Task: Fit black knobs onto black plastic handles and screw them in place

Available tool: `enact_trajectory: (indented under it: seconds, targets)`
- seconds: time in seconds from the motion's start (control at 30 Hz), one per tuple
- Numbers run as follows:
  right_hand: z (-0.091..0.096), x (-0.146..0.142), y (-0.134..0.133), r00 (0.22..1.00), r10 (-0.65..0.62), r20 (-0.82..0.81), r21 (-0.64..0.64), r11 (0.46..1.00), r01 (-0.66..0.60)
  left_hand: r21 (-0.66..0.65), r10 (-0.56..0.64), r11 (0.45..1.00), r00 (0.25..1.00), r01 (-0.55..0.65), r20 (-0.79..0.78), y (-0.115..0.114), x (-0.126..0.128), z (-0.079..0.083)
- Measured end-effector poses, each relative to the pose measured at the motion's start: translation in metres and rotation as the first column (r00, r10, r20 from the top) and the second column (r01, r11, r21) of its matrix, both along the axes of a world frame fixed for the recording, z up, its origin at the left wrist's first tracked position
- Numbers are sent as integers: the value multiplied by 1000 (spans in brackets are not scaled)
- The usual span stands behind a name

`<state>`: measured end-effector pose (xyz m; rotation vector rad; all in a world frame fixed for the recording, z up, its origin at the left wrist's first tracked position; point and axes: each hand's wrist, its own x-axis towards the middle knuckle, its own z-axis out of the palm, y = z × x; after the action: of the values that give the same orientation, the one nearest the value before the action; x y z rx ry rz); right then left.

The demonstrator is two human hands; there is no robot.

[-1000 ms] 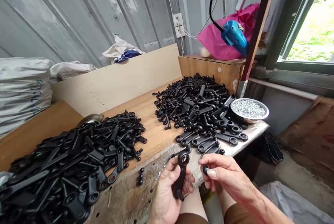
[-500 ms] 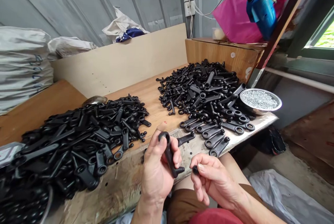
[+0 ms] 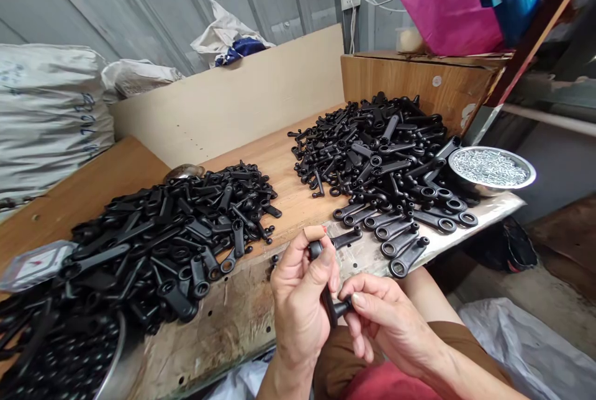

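My left hand (image 3: 302,294) is closed around a black crank handle (image 3: 329,310), its ring end up by my thumb and its short peg pointing right. My right hand (image 3: 388,313) pinches a small black knob (image 3: 350,302) between thumb and forefinger, at the tip of that peg. My fingers hide most of the knob, so I cannot tell how far it sits on the peg. Beyond my hands, several crank handles (image 3: 393,235) lie in a row at the table's front edge, and a single handle (image 3: 347,237) lies just behind my left hand.
Two heaps of black handles, a left heap (image 3: 172,232) and a right heap (image 3: 372,145), cover much of the wooden table (image 3: 261,145). A metal bowl of small metal pins (image 3: 491,167) stands at the right edge. Round black knobs (image 3: 69,350) fill a bowl at the lower left.
My hands have come together: the knob in my right hand now meets the handle's peg. The handle has turned more upright in my left hand. The view has shifted slightly.
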<state>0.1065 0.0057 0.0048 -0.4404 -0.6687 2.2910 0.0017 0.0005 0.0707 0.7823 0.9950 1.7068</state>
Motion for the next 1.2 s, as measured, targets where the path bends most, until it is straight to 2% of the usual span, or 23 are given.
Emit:
enact_trajectory:
  seconds: [0.2, 0.37, 0.5, 0.6, 0.7, 0.77, 0.83, 0.9, 0.93, 1.0, 1.03, 1.07, 1.1, 1.13, 1.2]
  targets:
    - [-4, 1, -2, 997, -30, 75, -3, 1000, 30, -14, 47, 999, 970, -51, -238, -7, 4, -13]
    - [-4, -2, -8, 987, -103, 127, -6, 995, 105, 53, 170, 985, 896, -163, -411, -16, 6, -23]
    - [-7, -6, -11, 982, -141, 127, -31, 989, 146, 98, 240, 971, 888, -219, -391, -19, 9, -31]
    - [-12, -5, -8, 983, -103, 152, -12, 994, 106, 73, 262, 965, 914, -252, -308, -17, 10, -38]
    - [-16, 2, 4, 964, -31, 266, 107, 994, 3, 34, 241, 970, 946, -240, -217, -11, 12, -45]
    - [-14, 11, 16, 915, -33, 403, 261, 962, -80, 49, 227, 974, 939, -222, -260, -6, 12, -49]
    - [-8, 23, 31, 824, -77, 562, 408, 892, -195, 78, 250, 968, 890, -239, -382, -3, 10, -53]
    - [1, 34, 45, 695, -196, 692, 541, 777, -320, 75, 261, 963, 826, -259, -499, -2, 4, -59]
    - [5, 39, 52, 620, -285, 731, 603, 696, -390, 59, 241, 966, 803, -250, -544, -2, -1, -63]
    - [14, 44, 63, 444, -485, 753, 655, 487, -578, 24, 183, 976, 762, -215, -621, -6, -11, -73]
    - [16, 44, 67, 349, -577, 738, 621, 381, -685, 17, 158, 981, 735, -195, -659, -8, -16, -80]
    - [18, 43, 70, 260, -652, 712, 557, 300, -775, 17, 143, 983, 708, -182, -691, -12, -22, -86]
    - [18, 41, 73, 187, -706, 683, 484, 246, -840, 25, 146, 983, 687, -183, -712, -15, -27, -92]
    - [17, 38, 76, 137, -740, 658, 425, 215, -879, 39, 163, 980, 671, -196, -724, -20, -32, -98]
    - [12, 31, 81, 95, -784, 613, 370, 178, -912, 69, 212, 968, 644, -240, -735, -28, -44, -107]
